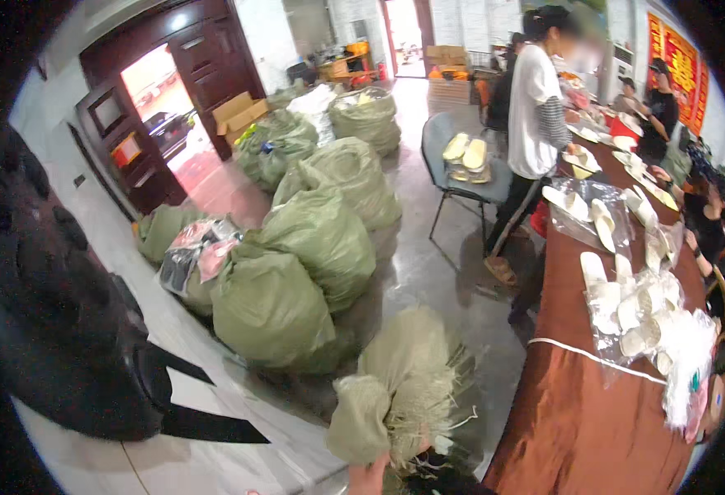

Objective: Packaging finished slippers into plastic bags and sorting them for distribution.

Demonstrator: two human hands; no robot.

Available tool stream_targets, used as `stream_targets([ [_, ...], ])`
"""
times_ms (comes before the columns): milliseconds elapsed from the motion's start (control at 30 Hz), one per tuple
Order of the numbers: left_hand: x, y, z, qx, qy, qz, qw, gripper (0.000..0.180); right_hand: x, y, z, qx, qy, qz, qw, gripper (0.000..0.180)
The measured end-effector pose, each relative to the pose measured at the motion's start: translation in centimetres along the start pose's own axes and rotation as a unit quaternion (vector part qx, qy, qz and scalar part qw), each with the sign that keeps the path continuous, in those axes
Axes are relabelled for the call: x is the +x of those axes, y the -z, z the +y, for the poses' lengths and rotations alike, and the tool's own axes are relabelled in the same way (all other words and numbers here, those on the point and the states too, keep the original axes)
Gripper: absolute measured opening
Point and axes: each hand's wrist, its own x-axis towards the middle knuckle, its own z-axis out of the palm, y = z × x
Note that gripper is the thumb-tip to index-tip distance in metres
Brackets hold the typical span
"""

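Observation:
My right hand (370, 477) shows at the bottom edge with a dark sleeve beside it. It is closed around the gathered neck of a green woven sack (408, 371). The sack stands on the floor beside the brown-covered table (573, 412), and loose threads fray from its top. My left hand is out of sight.
Several full green sacks (296, 247) crowd the floor to the left. Clear bags of pale shoe insoles (639, 309) lie on the long table. A person in a white top (534, 107) stands at the table near a chair (461, 165) that holds insoles. Other people sit at the far right, and cardboard boxes (238, 114) stand by the dark doors.

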Motion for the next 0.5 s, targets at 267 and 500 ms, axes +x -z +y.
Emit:
stream_targets([
  [267, 5.6, -0.8, -0.1, 0.851, -0.107, 0.293, 0.422, 0.043, 2.3, 5.3, -0.4, 0.288, -0.156, 0.115, 0.938, 0.055],
  [500, 12.3, 1.9, 4.0, 0.662, -0.331, 0.145, 0.657, 0.035, 3.6, 2.3, -7.3, 0.363, -0.119, -0.055, 0.923, 0.056],
])
